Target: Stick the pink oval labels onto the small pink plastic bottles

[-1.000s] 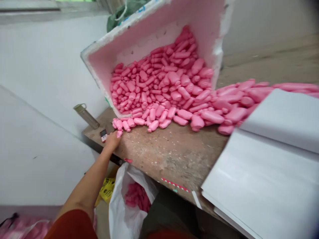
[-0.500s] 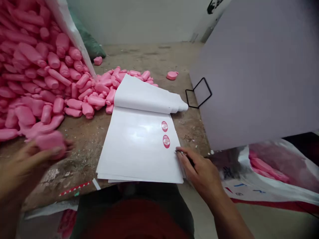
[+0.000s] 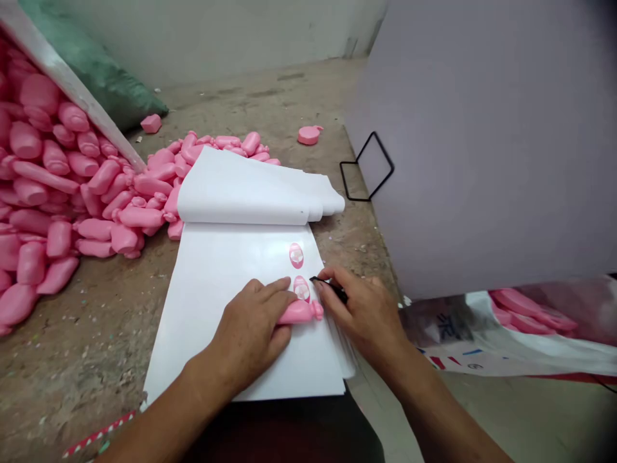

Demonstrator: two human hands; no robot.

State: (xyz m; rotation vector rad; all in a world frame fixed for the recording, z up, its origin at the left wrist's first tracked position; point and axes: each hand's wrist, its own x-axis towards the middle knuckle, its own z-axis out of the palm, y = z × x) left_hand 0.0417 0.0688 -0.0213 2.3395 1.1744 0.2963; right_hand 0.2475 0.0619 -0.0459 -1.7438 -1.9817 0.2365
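Note:
My left hand (image 3: 255, 321) is closed on a small pink plastic bottle (image 3: 296, 312), which lies sideways over the sheet with its neck pointing right. In my right hand (image 3: 364, 305) are slim black tweezers (image 3: 337, 290), their tip at the right edge of the lower oval sticker (image 3: 301, 289). Another pink and white oval sticker (image 3: 296, 256) sits just above it. Both stickers are on a stack of white sheets (image 3: 216, 270), whose upper part is folded back in a roll (image 3: 250, 193). My left fingertips touch or nearly touch the lower sticker.
Many pink bottles (image 3: 139, 217) spill from a white sack (image 3: 87, 96) at the left. A green sack (image 3: 96, 71) leans behind. One bottle (image 3: 309, 134) stands apart near a black wire bracket (image 3: 369, 170) beside a large grey panel (image 3: 482, 148). An open bag (image 3: 482, 354) holds pink pieces at lower right.
My left hand has come in from the left with the pink bottle and set it over the sheet below the stickers. The tweezers have moved to the lower sticker's edge. The view has shifted right.

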